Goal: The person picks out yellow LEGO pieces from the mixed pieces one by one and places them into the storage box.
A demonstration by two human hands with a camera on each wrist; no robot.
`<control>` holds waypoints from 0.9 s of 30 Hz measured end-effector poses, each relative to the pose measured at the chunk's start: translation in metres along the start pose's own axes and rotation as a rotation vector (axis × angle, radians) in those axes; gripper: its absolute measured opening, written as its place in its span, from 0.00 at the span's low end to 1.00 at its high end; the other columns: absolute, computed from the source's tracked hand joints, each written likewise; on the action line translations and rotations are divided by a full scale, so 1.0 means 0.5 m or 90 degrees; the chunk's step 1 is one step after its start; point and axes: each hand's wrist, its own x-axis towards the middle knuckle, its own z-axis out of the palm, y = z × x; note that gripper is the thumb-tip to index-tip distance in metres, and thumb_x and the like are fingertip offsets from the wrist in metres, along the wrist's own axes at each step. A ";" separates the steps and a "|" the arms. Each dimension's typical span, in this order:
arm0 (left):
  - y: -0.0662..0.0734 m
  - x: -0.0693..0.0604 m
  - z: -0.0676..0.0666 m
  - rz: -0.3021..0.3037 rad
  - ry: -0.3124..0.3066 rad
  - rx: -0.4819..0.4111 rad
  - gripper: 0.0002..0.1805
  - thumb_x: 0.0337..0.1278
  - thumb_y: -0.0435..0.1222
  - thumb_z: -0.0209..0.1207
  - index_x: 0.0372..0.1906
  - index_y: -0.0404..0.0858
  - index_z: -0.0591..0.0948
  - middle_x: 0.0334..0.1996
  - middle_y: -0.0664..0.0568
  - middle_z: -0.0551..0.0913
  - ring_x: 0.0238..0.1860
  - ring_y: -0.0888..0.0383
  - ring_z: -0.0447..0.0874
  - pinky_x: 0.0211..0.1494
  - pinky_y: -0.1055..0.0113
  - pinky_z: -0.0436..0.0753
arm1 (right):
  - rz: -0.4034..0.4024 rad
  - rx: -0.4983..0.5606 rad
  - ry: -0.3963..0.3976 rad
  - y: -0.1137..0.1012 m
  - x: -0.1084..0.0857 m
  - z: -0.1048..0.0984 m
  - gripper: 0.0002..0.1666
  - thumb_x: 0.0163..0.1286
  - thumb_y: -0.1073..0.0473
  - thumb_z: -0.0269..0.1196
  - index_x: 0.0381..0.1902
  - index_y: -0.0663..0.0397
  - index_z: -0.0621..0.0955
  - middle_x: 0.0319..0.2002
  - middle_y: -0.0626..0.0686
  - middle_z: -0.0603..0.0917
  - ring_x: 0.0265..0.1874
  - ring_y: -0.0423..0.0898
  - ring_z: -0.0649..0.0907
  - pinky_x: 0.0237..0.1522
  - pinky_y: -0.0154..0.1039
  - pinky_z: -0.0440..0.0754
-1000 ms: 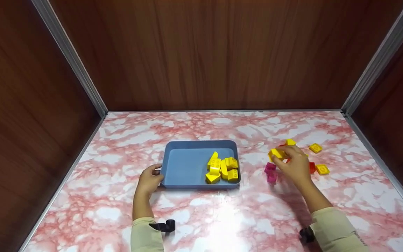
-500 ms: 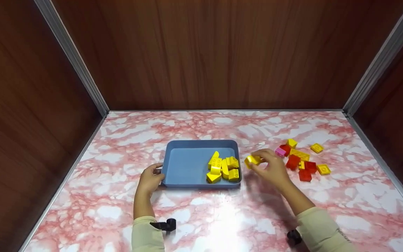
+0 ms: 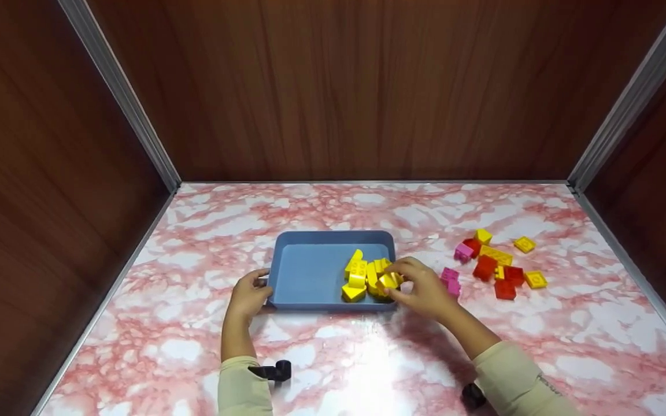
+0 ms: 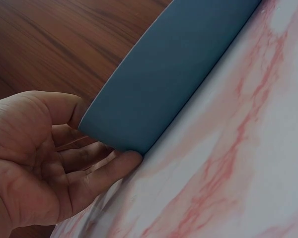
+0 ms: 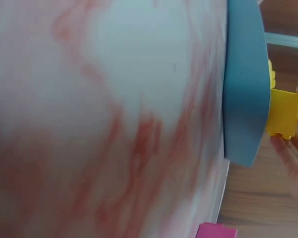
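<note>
Block [image 3: 388,281], yellow, pinched by thumb and fingers of the right hand [image 3: 427,293], sits over the right end of the tray [image 3: 307,274], opposite the left hand [image 3: 248,296] gripping it

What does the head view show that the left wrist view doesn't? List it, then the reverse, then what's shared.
Only the head view: the right hand pinching a yellow block, yellow blocks lying in the tray, and red blocks, pink blocks and more yellow blocks to its right.
Only the left wrist view: the palm side of the left hand.
Both: the left hand touching the tray, the marbled tabletop, dark wood panelling.
</note>
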 end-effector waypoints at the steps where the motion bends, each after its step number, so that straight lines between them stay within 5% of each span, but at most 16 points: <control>1: 0.000 0.000 0.000 0.000 -0.001 0.003 0.29 0.54 0.22 0.51 0.65 0.31 0.72 0.51 0.34 0.75 0.45 0.42 0.80 0.34 0.49 0.86 | -0.003 -0.006 -0.009 -0.001 0.000 0.002 0.19 0.54 0.64 0.74 0.45 0.61 0.84 0.45 0.54 0.81 0.40 0.49 0.80 0.43 0.43 0.85; 15: 0.001 0.000 0.002 -0.002 0.002 0.018 0.29 0.55 0.23 0.51 0.65 0.31 0.72 0.50 0.33 0.75 0.44 0.43 0.80 0.35 0.50 0.86 | -0.015 -0.004 -0.045 -0.011 -0.008 0.023 0.20 0.56 0.60 0.74 0.46 0.61 0.84 0.45 0.54 0.81 0.40 0.49 0.81 0.42 0.43 0.84; 27: 0.002 0.001 0.002 -0.001 -0.004 0.011 0.29 0.55 0.23 0.50 0.66 0.31 0.71 0.52 0.33 0.74 0.47 0.41 0.79 0.36 0.49 0.86 | -0.012 0.035 -0.056 -0.015 -0.009 0.016 0.18 0.56 0.67 0.72 0.46 0.63 0.84 0.46 0.56 0.82 0.36 0.51 0.83 0.40 0.42 0.86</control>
